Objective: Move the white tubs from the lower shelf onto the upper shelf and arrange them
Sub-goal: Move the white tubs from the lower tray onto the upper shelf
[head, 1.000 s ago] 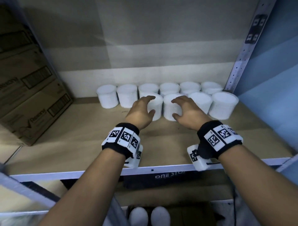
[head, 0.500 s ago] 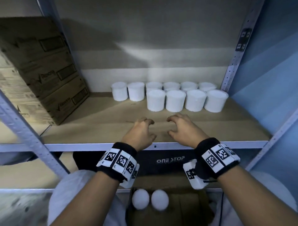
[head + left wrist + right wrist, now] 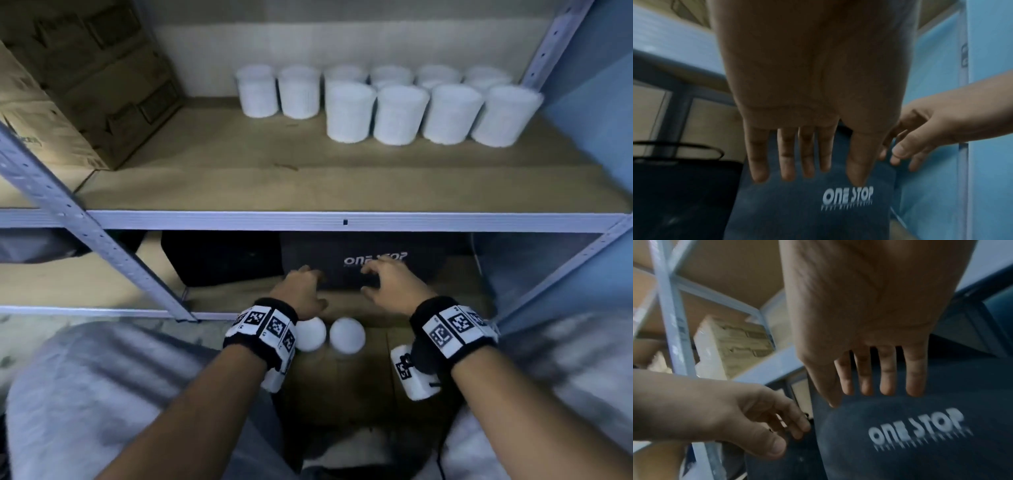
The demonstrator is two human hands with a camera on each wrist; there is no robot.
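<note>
Several white tubs (image 3: pixel 399 114) stand in two rows at the back right of the upper shelf (image 3: pixel 239 181). Two more white tubs (image 3: pixel 346 335) sit side by side lower down, seen from above; my left wristband covers part of the left one (image 3: pixel 311 334). My left hand (image 3: pixel 313 286) and right hand (image 3: pixel 371 281) hover just beyond them in front of a black bag, holding nothing. The left wrist view shows the left hand's fingers (image 3: pixel 786 162) straight and spread. The right wrist view shows the right hand's fingers (image 3: pixel 887 378) the same way.
A black "ONE STOP" bag (image 3: pixel 394 265) stands at the back of the lower shelf behind my hands. Cardboard boxes (image 3: pixel 85 85) fill the left of the upper shelf. A grey metal upright (image 3: pixel 85 222) slants at left and a blue wall (image 3: pixel 589 154) closes the right.
Both hands left the front-row tubs on the upper shelf, drew back over its front edge and dropped to the lower shelf. The view tilted down.
</note>
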